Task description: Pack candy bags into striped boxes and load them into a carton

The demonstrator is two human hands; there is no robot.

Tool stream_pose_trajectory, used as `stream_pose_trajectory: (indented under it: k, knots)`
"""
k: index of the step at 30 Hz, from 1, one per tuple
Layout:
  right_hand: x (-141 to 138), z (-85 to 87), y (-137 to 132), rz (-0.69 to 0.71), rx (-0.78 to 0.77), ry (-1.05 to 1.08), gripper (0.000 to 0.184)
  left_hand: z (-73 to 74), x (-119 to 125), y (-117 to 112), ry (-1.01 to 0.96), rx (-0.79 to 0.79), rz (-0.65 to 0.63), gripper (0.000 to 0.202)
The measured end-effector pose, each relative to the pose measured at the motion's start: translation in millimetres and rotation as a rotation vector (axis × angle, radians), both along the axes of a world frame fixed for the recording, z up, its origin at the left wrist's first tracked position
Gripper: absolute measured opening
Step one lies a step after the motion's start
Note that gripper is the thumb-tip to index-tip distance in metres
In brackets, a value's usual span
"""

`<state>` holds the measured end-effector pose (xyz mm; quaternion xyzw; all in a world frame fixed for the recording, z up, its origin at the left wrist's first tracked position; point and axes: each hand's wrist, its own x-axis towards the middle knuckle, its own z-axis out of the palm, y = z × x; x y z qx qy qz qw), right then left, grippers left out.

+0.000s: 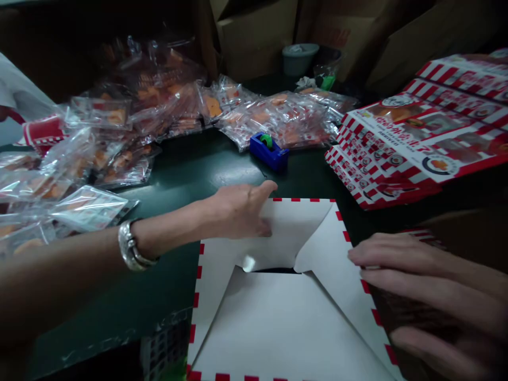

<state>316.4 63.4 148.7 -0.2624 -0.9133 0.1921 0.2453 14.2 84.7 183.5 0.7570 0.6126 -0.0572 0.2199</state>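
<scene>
A large white envelope point(286, 317) with a red-and-white dashed border lies back side up on the dark green table point(186, 174), its flaps meeting near the middle. My left hand point(238, 211), wrist in a silver watch, rests on the envelope's upper left flap with the fingers curled over the paper and the thumb pointing right. My right hand point(420, 296) lies flat with fingers stretched out at the envelope's right edge, fingertips touching the right flap.
Many clear plastic packets point(130, 116) with orange contents are piled at the left and back. A blue tape dispenser point(269, 150) stands beyond the envelope. A stack of red-and-white printed cards point(420, 148) sits at the right. Cardboard boxes point(254, 32) and a grey cup point(299, 57) stand behind.
</scene>
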Motion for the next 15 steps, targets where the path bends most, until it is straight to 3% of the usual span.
stream_pose_trajectory:
  k: [3,6,9,15]
  knots:
    - [-0.1,-18.8,-9.0,-0.062,-0.094,-0.048,0.063,-5.0,1.0,-2.8,0.006,0.078,-0.016,0.068]
    - [-6.4,-34.2,-17.3,-0.099,-0.088,-0.088,0.073,-8.8,1.5,-2.8,-0.041,0.091,-0.118,0.063]
    - [-12.6,-39.6,-18.8,-0.098,-0.029,-0.045,0.071,-11.8,4.3,-5.6,-0.058,0.133,-0.203,0.057]
    - [-13.1,-43.6,-15.0,-0.112,-0.009,0.041,0.066,-16.1,8.3,-18.0,0.068,0.243,-0.240,0.046]
